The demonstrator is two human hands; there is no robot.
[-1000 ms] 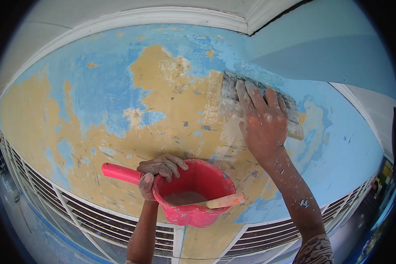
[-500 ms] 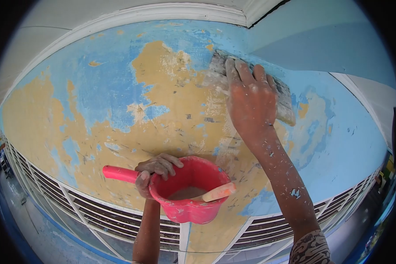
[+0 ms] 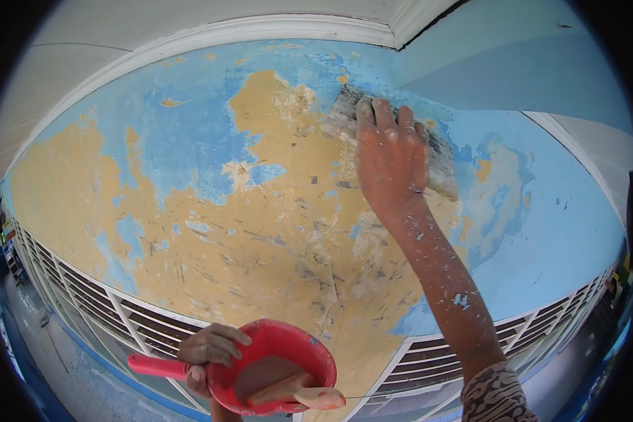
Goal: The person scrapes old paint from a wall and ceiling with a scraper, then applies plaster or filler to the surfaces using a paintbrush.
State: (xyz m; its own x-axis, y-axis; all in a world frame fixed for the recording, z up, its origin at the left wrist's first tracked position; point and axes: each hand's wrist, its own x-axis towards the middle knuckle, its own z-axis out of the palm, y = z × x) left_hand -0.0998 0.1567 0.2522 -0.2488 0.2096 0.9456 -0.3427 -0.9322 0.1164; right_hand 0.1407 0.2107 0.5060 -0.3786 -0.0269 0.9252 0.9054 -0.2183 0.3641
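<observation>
White cornice moulding [image 3: 211, 39] along top of the wall. Louvred vent grille [image 3: 155, 327] with white frame runs below the patchy area. Plain blue side wall [image 3: 520, 70] meets it at the corner, right.

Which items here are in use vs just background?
In use: right hand pressing a wide scraper blade to the peeling wall; left hand holding the red pail, with a wooden-handled tool inside.
Background: louvred vents, ceiling moulding.
</observation>
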